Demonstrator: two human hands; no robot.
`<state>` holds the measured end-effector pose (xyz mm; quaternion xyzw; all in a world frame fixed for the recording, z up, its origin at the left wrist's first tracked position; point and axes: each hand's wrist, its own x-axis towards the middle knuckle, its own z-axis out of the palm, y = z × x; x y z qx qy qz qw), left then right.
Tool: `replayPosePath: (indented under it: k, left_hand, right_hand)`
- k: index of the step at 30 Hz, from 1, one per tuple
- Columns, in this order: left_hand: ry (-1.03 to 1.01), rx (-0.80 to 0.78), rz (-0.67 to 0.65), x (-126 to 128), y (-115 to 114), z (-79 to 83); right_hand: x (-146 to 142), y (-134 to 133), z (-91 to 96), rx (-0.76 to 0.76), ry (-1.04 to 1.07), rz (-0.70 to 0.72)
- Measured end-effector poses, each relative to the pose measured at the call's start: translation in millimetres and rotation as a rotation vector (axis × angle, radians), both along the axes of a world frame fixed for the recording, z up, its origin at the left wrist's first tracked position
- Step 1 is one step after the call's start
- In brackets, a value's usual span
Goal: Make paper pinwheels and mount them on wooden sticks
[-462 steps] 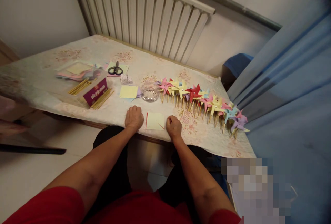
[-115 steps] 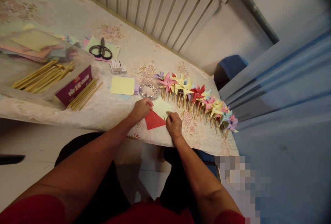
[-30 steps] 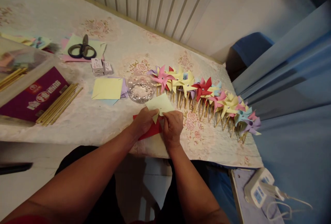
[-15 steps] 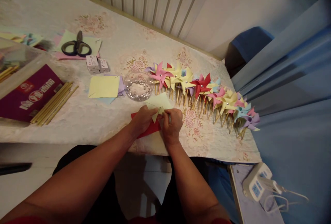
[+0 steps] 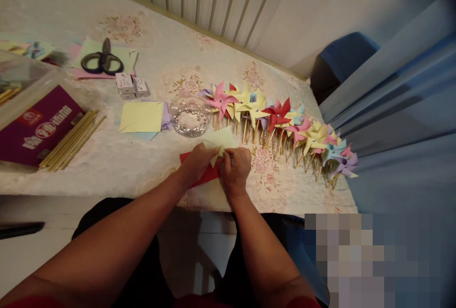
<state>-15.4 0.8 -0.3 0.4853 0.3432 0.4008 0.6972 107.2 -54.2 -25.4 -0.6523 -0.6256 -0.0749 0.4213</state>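
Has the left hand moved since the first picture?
Yes: the left hand has shifted right, against the printed flowers behind the clear dish, and holds pale green paper.

Pale floral cloth [image 5: 156, 42] covers the worktop [image 5: 117, 170]. On it, from left to right, rest a clear box with a purple label [image 5: 35, 127], a bundle of thin sticks [image 5: 69, 144], layered paper [image 5: 126, 54] under scissors [image 5: 106, 61], little white boxes [image 5: 130, 86], a yellow-topped paper stack [image 5: 140, 117], a round transparent dish [image 5: 187, 104], a red sheet [image 5: 206, 175] and a row of pinwheels [image 5: 278, 117].
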Motion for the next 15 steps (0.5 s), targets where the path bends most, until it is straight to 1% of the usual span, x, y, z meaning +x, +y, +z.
replayPosePath:
  k: [6, 15]
  left_hand:
    - [0.084, 0.073, -0.015, -1.8, -0.3, 1.1]
    - [0.092, 0.086, -0.017, -1.2, 0.4, -8.4]
  right_hand:
    - [-0.8, 0.7, 0.2, -0.001, -0.008, -0.016]
    - [-0.9, 0.9, 0.4, -0.039, 0.001, -0.03]
